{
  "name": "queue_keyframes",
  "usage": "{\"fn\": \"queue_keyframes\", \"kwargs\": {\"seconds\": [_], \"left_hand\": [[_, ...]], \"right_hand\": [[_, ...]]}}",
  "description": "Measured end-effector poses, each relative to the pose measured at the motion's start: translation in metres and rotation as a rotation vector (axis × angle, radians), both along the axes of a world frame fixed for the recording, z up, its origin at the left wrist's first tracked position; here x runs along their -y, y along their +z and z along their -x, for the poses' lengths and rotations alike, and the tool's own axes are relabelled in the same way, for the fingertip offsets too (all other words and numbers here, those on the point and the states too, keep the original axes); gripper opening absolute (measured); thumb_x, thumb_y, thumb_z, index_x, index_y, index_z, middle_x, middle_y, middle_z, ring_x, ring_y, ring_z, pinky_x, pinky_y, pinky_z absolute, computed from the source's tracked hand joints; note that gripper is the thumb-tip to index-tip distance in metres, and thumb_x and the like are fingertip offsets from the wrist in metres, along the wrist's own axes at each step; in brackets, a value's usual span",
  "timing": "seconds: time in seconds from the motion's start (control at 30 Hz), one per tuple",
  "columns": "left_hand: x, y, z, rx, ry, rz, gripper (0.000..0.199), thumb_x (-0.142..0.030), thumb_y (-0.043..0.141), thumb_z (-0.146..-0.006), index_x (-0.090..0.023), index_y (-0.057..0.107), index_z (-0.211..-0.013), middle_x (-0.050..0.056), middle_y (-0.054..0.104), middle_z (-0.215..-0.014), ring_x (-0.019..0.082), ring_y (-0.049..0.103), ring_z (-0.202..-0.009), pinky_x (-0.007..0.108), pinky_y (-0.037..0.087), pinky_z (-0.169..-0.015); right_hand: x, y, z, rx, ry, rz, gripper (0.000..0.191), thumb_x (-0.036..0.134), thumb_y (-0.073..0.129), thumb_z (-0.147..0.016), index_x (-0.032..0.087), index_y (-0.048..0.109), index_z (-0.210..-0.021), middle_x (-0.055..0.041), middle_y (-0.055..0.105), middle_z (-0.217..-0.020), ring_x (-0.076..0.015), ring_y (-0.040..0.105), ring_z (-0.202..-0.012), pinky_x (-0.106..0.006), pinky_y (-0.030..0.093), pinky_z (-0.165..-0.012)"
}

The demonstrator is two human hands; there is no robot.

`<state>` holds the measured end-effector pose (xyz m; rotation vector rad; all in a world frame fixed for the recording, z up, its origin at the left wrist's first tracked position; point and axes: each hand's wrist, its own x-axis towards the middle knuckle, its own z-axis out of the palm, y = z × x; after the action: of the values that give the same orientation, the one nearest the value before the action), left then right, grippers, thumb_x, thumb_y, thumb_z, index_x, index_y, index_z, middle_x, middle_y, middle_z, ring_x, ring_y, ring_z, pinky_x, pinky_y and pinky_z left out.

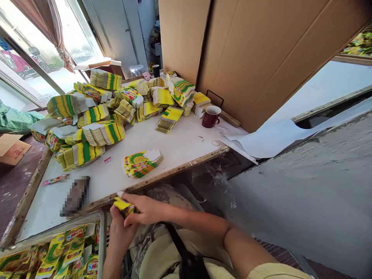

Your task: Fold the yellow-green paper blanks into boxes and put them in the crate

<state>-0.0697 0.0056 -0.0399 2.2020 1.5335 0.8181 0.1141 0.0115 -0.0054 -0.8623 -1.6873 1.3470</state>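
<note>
Near the table's front edge, above my lap, a small yellow box (125, 207) is held between both hands. My left hand (120, 226) grips it from below and the left, thumb up. My right hand (142, 208) wraps its right side, with a white-covered fingertip over the top. Part of the box is hidden by my fingers. Beyond my hands, a small stack of flat yellow and green cartons (142, 163) lies on the white table (186, 143).
Bundles of folded cartons (95, 112) pile up at the back left. A maroon mug (210, 117) stands right of them, before tall cardboard sheets (232, 58). At the lower left, a crate (102, 240) holds many yellow boxes. A pixelated dark object (76, 195) lies nearby.
</note>
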Motion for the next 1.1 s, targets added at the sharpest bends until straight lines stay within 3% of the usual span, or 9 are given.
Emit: {"fn": "queue_keyframes", "kwargs": {"seconds": [0.1, 0.17, 0.3, 0.4, 0.53, 0.63, 0.83, 0.97, 1.1], "left_hand": [[-0.005, -0.008, 0.0, 0.096, 0.006, -0.083, 0.077, -0.038, 0.073, -0.068, -0.019, 0.036, -0.132, 0.012, 0.06, -0.111, 0.027, 0.07, -0.089, 0.041, 0.059, -0.072], [-0.004, -0.008, -0.001, 0.093, 0.062, -0.121, 0.089, -0.043, 0.075, -0.066, -0.015, 0.03, -0.138, 0.016, 0.058, -0.116, 0.03, 0.068, -0.096, 0.044, 0.059, -0.077], [0.0, 0.003, 0.004, -0.025, 0.151, -0.087, 0.068, -0.053, 0.07, -0.074, -0.016, 0.05, -0.127, 0.015, 0.063, -0.113, 0.031, 0.067, -0.098, 0.044, 0.057, -0.08], [0.0, 0.009, 0.015, -0.065, 0.101, -0.074, 0.063, -0.056, 0.072, -0.073, -0.019, 0.059, -0.122, 0.01, 0.07, -0.105, 0.028, 0.069, -0.09, 0.039, 0.058, -0.076], [-0.005, 0.014, 0.023, -0.023, -0.011, -0.007, 0.06, -0.055, 0.074, -0.073, -0.02, 0.063, -0.121, 0.007, 0.074, -0.102, 0.024, 0.072, -0.084, 0.033, 0.058, -0.073], [-0.008, 0.022, 0.021, -0.045, -0.04, -0.04, 0.058, -0.054, 0.075, -0.073, -0.021, 0.064, -0.119, 0.006, 0.074, -0.103, 0.023, 0.072, -0.086, 0.031, 0.057, -0.074], [-0.001, 0.032, 0.016, -0.069, 0.013, -0.075, 0.057, -0.054, 0.072, -0.075, -0.021, 0.062, -0.121, 0.009, 0.071, -0.105, 0.024, 0.07, -0.088, 0.032, 0.057, -0.071], [0.01, 0.028, 0.017, -0.01, 0.025, -0.001, 0.059, -0.053, 0.073, -0.076, -0.021, 0.06, -0.124, 0.008, 0.07, -0.106, 0.024, 0.069, -0.091, 0.033, 0.057, -0.075], [0.024, 0.032, 0.054, -0.027, 0.129, 0.108, 0.065, -0.06, 0.071, -0.072, -0.022, 0.061, -0.124, 0.009, 0.071, -0.11, 0.027, 0.07, -0.093, 0.037, 0.058, -0.08]], "right_hand": [[0.006, 0.004, 0.0, 0.12, 0.03, -0.237, 0.044, 0.015, 0.053, -0.095, 0.012, 0.054, -0.139, -0.0174, 0.042, -0.156, -0.0226, 0.042, -0.143, -0.032, 0.036, -0.115], [0.004, 0.002, -0.001, 0.141, -0.065, -0.251, 0.043, 0.008, 0.047, -0.094, 0.012, 0.059, -0.135, -0.0167, 0.045, -0.155, -0.02, 0.043, -0.143, -0.032, 0.036, -0.116], [-0.009, -0.004, -0.009, 0.214, -0.183, -0.286, 0.038, 0.016, 0.055, -0.095, 0.011, 0.061, -0.132, -0.0201, 0.047, -0.152, -0.0221, 0.043, -0.143, -0.034, 0.038, -0.115], [-0.018, -0.003, -0.019, 0.387, -0.049, -0.355, 0.032, 0.024, 0.058, -0.096, 0.012, 0.068, -0.124, -0.0225, 0.041, -0.156, -0.0274, 0.048, -0.14, -0.037, 0.043, -0.111], [-0.03, 0.002, -0.033, 0.498, 0.11, -0.393, 0.025, 0.028, 0.065, -0.092, 0.014, 0.075, -0.111, -0.0218, 0.057, -0.139, -0.0281, 0.059, -0.127, -0.037, 0.047, -0.105], [-0.033, 0.002, -0.034, 0.475, 0.094, -0.337, 0.026, 0.031, 0.076, -0.084, 0.016, 0.077, -0.104, -0.0187, 0.063, -0.13, -0.0284, 0.063, -0.12, -0.037, 0.048, -0.102], [-0.025, -0.007, -0.019, 0.169, -0.073, -0.234, 0.05, 0.027, 0.083, -0.075, 0.012, 0.069, -0.12, -0.0197, 0.06, -0.137, -0.0282, 0.051, -0.138, -0.036, 0.041, -0.11], [-0.016, -0.008, -0.012, 0.129, -0.121, -0.157, 0.066, 0.032, 0.083, -0.074, 0.012, 0.059, -0.132, -0.0179, 0.066, -0.13, -0.0279, 0.061, -0.123, -0.039, 0.046, -0.105], [-0.019, -0.003, -0.012, 0.185, -0.133, -0.198, 0.082, 0.036, 0.086, -0.071, 0.01, 0.05, -0.14, -0.0206, 0.059, -0.138, -0.0274, 0.061, -0.12, -0.038, 0.048, -0.103]]}}
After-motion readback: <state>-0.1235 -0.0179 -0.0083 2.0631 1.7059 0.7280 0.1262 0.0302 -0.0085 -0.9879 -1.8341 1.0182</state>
